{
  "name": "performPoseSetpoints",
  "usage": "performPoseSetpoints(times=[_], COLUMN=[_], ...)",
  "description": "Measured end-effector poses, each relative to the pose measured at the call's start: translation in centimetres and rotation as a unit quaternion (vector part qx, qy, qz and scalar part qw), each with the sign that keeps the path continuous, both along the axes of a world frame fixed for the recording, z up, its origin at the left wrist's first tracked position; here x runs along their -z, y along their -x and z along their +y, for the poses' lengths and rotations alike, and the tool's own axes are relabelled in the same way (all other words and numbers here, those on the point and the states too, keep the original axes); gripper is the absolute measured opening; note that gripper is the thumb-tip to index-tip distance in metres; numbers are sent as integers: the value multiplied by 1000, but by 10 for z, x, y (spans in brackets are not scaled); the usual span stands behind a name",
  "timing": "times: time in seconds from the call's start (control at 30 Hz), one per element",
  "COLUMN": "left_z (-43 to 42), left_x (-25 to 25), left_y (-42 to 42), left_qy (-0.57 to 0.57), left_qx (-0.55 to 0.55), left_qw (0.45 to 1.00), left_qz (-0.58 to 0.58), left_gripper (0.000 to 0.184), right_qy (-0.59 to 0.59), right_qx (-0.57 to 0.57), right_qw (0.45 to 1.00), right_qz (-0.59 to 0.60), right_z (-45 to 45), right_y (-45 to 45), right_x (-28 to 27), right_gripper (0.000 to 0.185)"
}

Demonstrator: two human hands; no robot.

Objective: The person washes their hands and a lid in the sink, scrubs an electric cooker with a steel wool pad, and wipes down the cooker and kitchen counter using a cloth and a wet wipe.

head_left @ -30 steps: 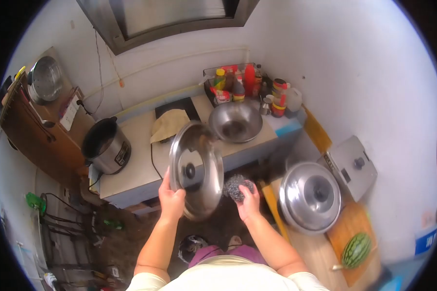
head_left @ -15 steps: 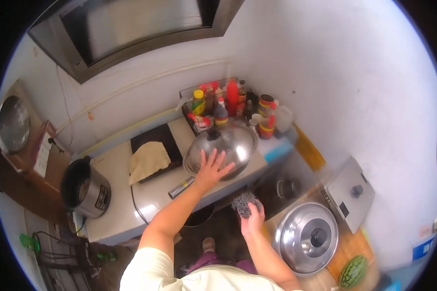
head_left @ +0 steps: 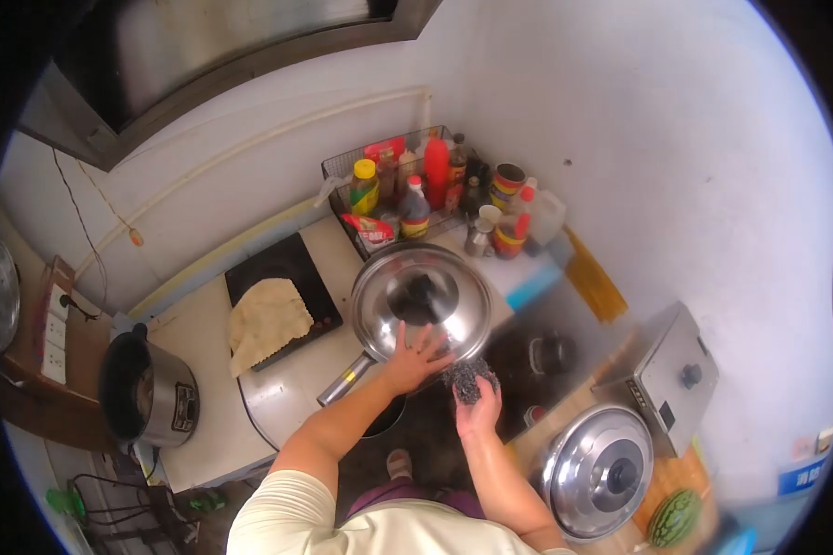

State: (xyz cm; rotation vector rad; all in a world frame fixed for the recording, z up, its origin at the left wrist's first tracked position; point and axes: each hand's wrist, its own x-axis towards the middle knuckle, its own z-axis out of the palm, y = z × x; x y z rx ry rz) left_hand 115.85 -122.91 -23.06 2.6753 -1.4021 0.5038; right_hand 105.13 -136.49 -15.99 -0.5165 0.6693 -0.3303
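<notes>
On the counter, a long-handled steel pan carries a shiny domed lid with a dark knob. My left hand rests with fingers spread on the near part of the lid, below the knob. My right hand is closed around a grey steel wool scourer, close beside the pan's near right edge. Whether the scourer touches the pan, I cannot tell. What lies under the lid is hidden.
A flat piece of dough lies on a black cooktop at left, beside a rice cooker. Behind the pan stands a wire basket of bottles. At right are another lid, a metal appliance and a watermelon.
The lid has shifted so its knob shows nearer its middle. My left hand has slid toward the near edge, and the scourer in my right hand is now closer to the pan.
</notes>
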Motion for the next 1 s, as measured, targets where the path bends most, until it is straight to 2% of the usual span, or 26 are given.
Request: performPoseSetpoints(times=[0.07,0.17,0.27,0.37,0.43,0.5,0.53,0.63,0.8,1.0], left_z=[5,4,7,3,6,14,19,47,94,147], left_x=[-16,6,0,-10,-30,-40,-53,-47,-59,-58], left_y=[7,-5,-11,0,21,51,69,117,196,264], left_qy=[-22,-8,-35,8,78,147,225,347,434,437], left_qx=[7,-5,-22,-37,-75,-150,-186,-240,-352,-436], left_qw=[992,999,998,992,983,960,944,899,819,777], left_qz=[122,37,38,124,148,184,158,123,130,125], left_gripper=[52,62,62,59,56,56,55,54,40,39], right_qy=[0,-2,-3,-10,-28,-56,-74,-132,-183,-181], right_qx=[6,5,-9,-33,-50,-74,-79,-150,-267,-363], right_qw=[1000,1000,1000,999,998,996,994,980,946,914], right_qz=[14,18,12,7,8,17,16,5,-1,25], right_z=[3,7,13,18,21,27,32,47,81,140], right_y=[-1,1,6,11,16,23,26,40,67,99], right_x=[0,2,3,0,-2,-1,5,8,13,8], right_gripper=[33,34,34,33,32,31,25,23,22,19])
